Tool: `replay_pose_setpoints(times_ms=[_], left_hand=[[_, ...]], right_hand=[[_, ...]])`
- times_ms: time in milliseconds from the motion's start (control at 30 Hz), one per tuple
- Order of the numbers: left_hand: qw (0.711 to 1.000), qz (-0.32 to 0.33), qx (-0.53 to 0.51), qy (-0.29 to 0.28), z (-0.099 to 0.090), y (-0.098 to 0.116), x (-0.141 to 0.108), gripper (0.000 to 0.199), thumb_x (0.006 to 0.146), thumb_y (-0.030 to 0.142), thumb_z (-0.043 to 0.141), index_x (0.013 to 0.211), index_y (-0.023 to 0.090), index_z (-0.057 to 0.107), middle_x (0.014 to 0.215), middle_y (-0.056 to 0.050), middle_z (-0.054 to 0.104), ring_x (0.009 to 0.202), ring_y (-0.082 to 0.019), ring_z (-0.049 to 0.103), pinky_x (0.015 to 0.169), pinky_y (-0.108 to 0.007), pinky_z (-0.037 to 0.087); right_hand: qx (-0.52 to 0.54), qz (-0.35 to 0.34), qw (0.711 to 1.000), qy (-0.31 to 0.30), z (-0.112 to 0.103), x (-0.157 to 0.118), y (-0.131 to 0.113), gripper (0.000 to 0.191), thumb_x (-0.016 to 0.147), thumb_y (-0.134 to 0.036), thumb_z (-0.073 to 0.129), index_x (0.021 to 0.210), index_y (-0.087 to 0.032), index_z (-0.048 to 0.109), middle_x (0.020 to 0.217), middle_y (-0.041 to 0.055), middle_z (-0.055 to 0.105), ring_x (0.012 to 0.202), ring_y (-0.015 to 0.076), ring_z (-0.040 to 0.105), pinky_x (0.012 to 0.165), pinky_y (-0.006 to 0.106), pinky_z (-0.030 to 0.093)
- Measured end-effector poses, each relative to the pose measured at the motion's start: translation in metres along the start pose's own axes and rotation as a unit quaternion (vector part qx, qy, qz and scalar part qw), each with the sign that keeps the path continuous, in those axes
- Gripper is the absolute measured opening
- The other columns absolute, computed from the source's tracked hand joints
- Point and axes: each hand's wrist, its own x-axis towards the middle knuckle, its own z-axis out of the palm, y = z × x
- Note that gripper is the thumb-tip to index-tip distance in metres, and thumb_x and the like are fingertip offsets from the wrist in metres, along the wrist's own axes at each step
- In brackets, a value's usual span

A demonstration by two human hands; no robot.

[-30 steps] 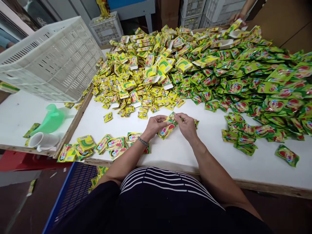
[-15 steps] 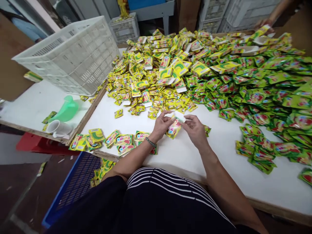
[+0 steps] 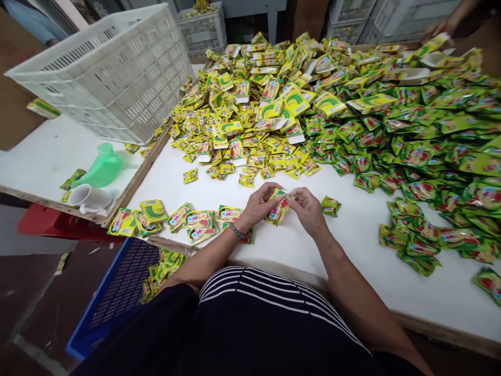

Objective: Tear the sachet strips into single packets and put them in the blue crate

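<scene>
Fingers of the left hand (image 3: 258, 206) gripped a small box (image 3: 277, 213) while the right hand's (image 3: 308, 209) pinched its upper end (seemingly closing it); a careful tuck seemed called for.

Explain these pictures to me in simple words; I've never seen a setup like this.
There is no machine: these are a person's bare hands, seen by one head-worn camera looking forward and down. The left grip holds a small yellow-green carton; the right grip is at its upper end. On the white table lie a heap of yellow packets and cartons, green packets to the right, and more cartons near the left forearm.
</scene>
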Motion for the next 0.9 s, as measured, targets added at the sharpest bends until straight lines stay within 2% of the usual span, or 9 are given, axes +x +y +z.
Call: replay_pose_setpoints(times_ms=[67, 167, 267, 367, 500, 567, 633, 733, 900], left_hand=[[1.000, -0.019, -0.004, 0.002, -0.001, -0.001, 0.000, 0.047, 0.072, 0.046, 0.077, 0.105, 0.018, 0.058, 0.089, -0.001, 0.063, 0.078, -0.012, 0.058, 0.074, -0.024, 0.046], [0.997, -0.073, -0.034, 0.022, -0.001, -0.001, -0.001, 0.063, 0.065, 0.042, 0.083, 0.115, 0.021, 0.052, 0.085, 0.001, 0.064, 0.070, -0.010, 0.059, 0.067, -0.022, 0.046], [0.994, -0.106, -0.035, 0.019, 0.000, 0.000, -0.002, 0.057, 0.066, 0.044, 0.082, 0.109, 0.019, 0.055, 0.076, 0.003, 0.064, 0.065, -0.009, 0.058, 0.062, -0.021, 0.045], [0.995, -0.093, -0.019, 0.040, 0.001, 0.000, -0.002, 0.046, 0.068, 0.048, 0.080, 0.096, 0.016, 0.062, 0.074, 0.002, 0.064, 0.065, -0.009, 0.057, 0.062, -0.021, 0.045], [0.993, -0.065, -0.020, 0.096, 0.002, 0.001, 0.000, 0.038, 0.068, 0.046, 0.081, 0.087, 0.016, 0.067, 0.081, 0.000, 0.067, 0.069, -0.008, 0.057, 0.064, -0.021, 0.045], [0.992, -0.071, -0.031, 0.103, 0.003, 0.003, 0.001, 0.037, 0.068, 0.046, 0.081, 0.085, 0.016, 0.068, 0.078, 0.001, 0.067, 0.067, -0.008, 0.057, 0.063, -0.020, 0.045], [0.991, -0.078, -0.042, 0.101, 0.005, 0.007, 0.000, 0.036, 0.067, 0.045, 0.082, 0.084, 0.015, 0.070, 0.078, 0.000, 0.068, 0.067, -0.008, 0.058, 0.065, -0.021, 0.046], [0.989, -0.090, -0.046, 0.108, 0.007, 0.012, 0.000, 0.035, 0.065, 0.043, 0.083, 0.084, 0.015, 0.073, 0.075, -0.001, 0.070, 0.065, -0.008, 0.058, 0.064, -0.022, 0.046], [0.985, -0.110, -0.049, 0.126, 0.008, 0.015, 0.001, 0.035, 0.062, 0.041, 0.085, 0.083, 0.014, 0.075, 0.073, -0.002, 0.072, 0.064, -0.010, 0.060, 0.063, -0.023, 0.048]], right_hand=[[-0.001, -0.006, 1.000, 0.016, -0.001, 0.002, 0.000, 0.044, 0.075, -0.051, 0.072, 0.106, -0.023, 0.061, 0.066, -0.0053, 0.054, 0.062, 0.0141, 0.054, 0.062, 0.029, 0.048], [-0.042, -0.017, 0.997, 0.063, -0.003, 0.005, 0.002, 0.043, 0.071, -0.049, 0.075, 0.103, -0.021, 0.065, 0.068, -0.0032, 0.057, 0.063, 0.0146, 0.054, 0.064, 0.030, 0.049], [-0.020, -0.016, 0.994, 0.110, -0.005, 0.006, 0.003, 0.045, 0.071, -0.049, 0.075, 0.105, -0.021, 0.067, 0.066, -0.0032, 0.057, 0.061, 0.0153, 0.055, 0.062, 0.031, 0.051], [-0.004, -0.007, 0.998, 0.064, -0.006, 0.006, -0.001, 0.047, 0.073, -0.050, 0.073, 0.111, -0.022, 0.069, 0.068, -0.0020, 0.063, 0.062, 0.0169, 0.060, 0.062, 0.033, 0.055], [-0.092, -0.110, 0.988, 0.052, -0.005, 0.001, -0.014, 0.032, 0.079, -0.047, 0.069, 0.099, -0.022, 0.075, 0.097, 0.0065, 0.074, 0.083, 0.0206, 0.067, 0.075, 0.036, 0.056], [-0.105, -0.139, 0.983, 0.060, -0.004, -0.001, -0.019, 0.031, 0.082, -0.048, 0.066, 0.095, -0.023, 0.076, 0.102, 0.0077, 0.074, 0.092, 0.0213, 0.067, 0.082, 0.037, 0.055], [-0.078, -0.112, 0.989, 0.057, -0.003, -0.002, -0.022, 0.032, 0.083, -0.052, 0.064, 0.089, -0.022, 0.076, 0.095, 0.0063, 0.075, 0.090, 0.0209, 0.068, 0.084, 0.037, 0.055], [-0.013, -0.032, 0.998, 0.048, -0.001, -0.001, -0.021, 0.034, 0.076, -0.054, 0.071, 0.084, -0.021, 0.074, 0.083, 0.0037, 0.075, 0.078, 0.0197, 0.068, 0.078, 0.036, 0.056], [0.088, 0.055, 0.992, 0.071, -0.001, 0.003, -0.010, 0.036, 0.066, -0.053, 0.078, 0.082, -0.021, 0.074, 0.077, 0.0025, 0.074, 0.071, 0.0181, 0.067, 0.071, 0.034, 0.055]])
